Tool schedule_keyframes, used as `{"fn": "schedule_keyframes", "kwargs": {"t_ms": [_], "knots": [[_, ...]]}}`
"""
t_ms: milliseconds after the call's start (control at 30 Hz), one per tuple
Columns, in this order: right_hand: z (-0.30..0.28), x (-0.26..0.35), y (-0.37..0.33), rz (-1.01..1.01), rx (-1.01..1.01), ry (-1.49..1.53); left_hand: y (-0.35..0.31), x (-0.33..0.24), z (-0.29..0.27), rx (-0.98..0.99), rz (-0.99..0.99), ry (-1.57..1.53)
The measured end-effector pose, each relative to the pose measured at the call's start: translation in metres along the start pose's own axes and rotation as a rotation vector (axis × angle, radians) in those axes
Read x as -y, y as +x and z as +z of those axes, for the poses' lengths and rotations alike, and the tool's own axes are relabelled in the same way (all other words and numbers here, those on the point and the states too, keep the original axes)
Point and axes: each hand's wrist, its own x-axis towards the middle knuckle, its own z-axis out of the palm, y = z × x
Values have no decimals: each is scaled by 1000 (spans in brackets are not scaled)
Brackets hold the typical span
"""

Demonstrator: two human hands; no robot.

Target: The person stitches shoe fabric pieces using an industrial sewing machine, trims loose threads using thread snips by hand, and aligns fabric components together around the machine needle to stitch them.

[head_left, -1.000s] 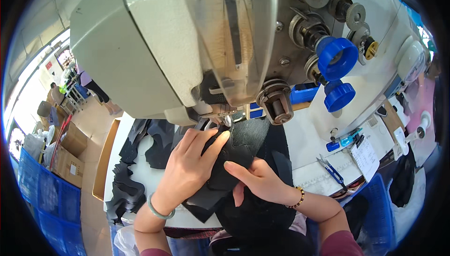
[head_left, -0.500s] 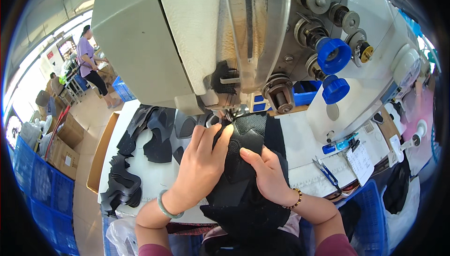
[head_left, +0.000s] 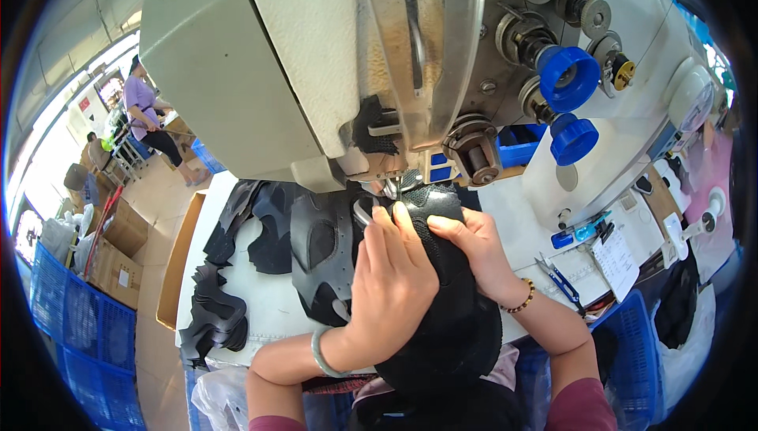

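Note:
Under the needle of a large sewing machine [head_left: 306,68] lies a black perforated shoe-upper piece [head_left: 450,305], which hangs over the table's near edge toward my lap. My left hand [head_left: 391,293] is closed, its fingertips bunched on the piece's left edge close beside the needle area [head_left: 389,186]. To its right, my right hand [head_left: 474,253] pinches the piece between thumb and fingers. The thumb lies on top and the other fingers are partly hidden. Flat black cut pieces [head_left: 322,230] spread on the table just left of my left hand.
A wavy stack of black pieces [head_left: 212,312] sits at the table's left. Blue-handled thread snips [head_left: 562,282], a handwritten paper [head_left: 616,261] and a blue bottle [head_left: 579,235] lie at right. Blue crates [head_left: 83,297] stand on the floor; a person [head_left: 146,115] works far left.
The black piece has turned and its lower end has swung right. My left hand has shifted right and lower; my right hand has moved right and farther away. More of the flat cut pieces shows.

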Motion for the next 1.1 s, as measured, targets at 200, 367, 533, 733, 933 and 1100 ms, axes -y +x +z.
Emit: {"fn": "schedule_keyframes", "kwargs": {"t_ms": [200,367,533,733,933,1100], "knots": [[-17,6,13,41,58,-3,-2,-4,2,-54,-70,-39],[-16,7,12,-18,78,-68,-10,40,7,-62,-111,-769],[-17,10,12,27,74,-15,-17,66,24,19,27,-967],[-23,15,10,140,32,-141,-33,60,41,-183,146,-783],[-48,24,-7,252,129,-223,-38,60,52,-379,416,-674],[-47,21,-6,261,131,-171,-40,57,57,-424,411,-663]]}}
